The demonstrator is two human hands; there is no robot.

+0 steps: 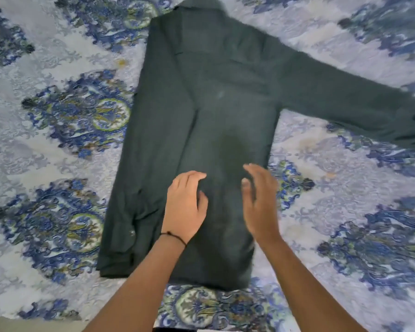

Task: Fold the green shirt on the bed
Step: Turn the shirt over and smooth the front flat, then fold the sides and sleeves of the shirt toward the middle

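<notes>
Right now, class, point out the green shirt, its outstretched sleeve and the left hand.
green shirt (201, 104): head view, middle of its body.
outstretched sleeve (345, 101): head view, halfway along it.
left hand (185, 207): head view, back of the hand.

A pale grey-blue quilted fabric bedspread (15, 173) is lying flat and filling nearly the whole view. Ornate blue, green and yellow paisley medallions (110, 113) are repeating across it in rows. A small yellowish stain (122, 62) is showing on the cloth near the top, and a fainter tan blotch (306, 142) is showing on the right side. A narrow beige strip (22, 325) is peeking out past the bedspread's edge at the lower left corner. A thin black thread bracelet (175, 236) is being worn low in the view.
</notes>
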